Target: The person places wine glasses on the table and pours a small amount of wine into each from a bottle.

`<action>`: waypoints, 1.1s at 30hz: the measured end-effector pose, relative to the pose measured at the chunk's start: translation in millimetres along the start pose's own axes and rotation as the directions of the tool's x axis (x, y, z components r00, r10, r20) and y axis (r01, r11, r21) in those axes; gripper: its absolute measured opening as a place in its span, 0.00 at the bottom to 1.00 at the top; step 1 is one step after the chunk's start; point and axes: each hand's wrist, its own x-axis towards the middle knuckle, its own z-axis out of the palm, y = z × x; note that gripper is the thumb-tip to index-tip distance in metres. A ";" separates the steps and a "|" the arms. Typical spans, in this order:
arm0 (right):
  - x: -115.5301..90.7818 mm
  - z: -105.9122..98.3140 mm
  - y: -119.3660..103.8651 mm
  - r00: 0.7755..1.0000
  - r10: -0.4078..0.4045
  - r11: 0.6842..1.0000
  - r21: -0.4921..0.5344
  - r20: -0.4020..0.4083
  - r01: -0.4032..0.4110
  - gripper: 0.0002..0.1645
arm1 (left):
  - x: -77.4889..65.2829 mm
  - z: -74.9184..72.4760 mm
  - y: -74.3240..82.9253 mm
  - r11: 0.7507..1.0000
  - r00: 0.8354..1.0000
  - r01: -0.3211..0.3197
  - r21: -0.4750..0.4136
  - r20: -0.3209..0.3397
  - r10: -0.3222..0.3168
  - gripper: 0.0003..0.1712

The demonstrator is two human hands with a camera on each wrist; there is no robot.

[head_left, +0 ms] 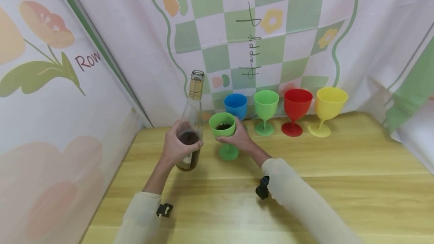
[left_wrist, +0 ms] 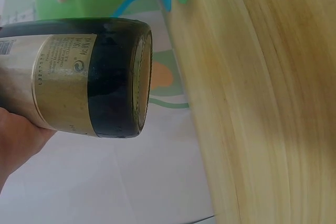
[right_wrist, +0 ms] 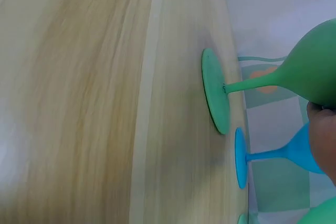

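Bottle point(head_left: 194, 118), at left, is held neck up above a wooden table point(head_left: 234, 202) by a person's left hand point(head_left: 176, 145), its fingers and thumb clamped round the body. Dark liquid shows in the lower part of the glass, and a gold label point(left_wrist: 65, 85) faces the left wrist camera. A small black device point(head_left: 164, 210) sits at the pale left cuff.

Just right of the bottle, and apart from it, the held cup point(head_left: 228, 153), a green goblet, has dark liquid inside. The right hand point(head_left: 240, 136) grips its bowl; the two hands are near each other without touching. Whether the goblet's foot meets the table is hard to tell.

Close behind stands a blue cup point(head_left: 235, 102), partly hidden. Farther right along the table's back edge stand a second green cup point(head_left: 266, 104), a red cup point(head_left: 297, 105) and a yellow cup point(head_left: 329, 102), all upright, before a checkered curtain point(head_left: 239, 25) lettered "Happy Life."
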 end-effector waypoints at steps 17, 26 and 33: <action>29.2 24.0 5.4 1.000 0.005 1.000 0.004 0.003 -0.005 0.55 | -0.8 0.2 0.4 1.000 1.000 -0.007 -0.022 -0.009 0.007 0.41; 46.6 33.3 5.6 0.999 -0.006 1.000 0.016 0.035 0.005 0.55 | -1.7 -1.5 -0.1 1.000 1.000 -0.008 -0.022 -0.012 0.008 0.41; 58.9 41.7 6.9 1.000 0.009 0.999 0.035 0.013 -0.009 0.55 | -2.2 -2.7 -3.6 0.999 1.000 0.002 -0.034 -0.013 -0.003 0.41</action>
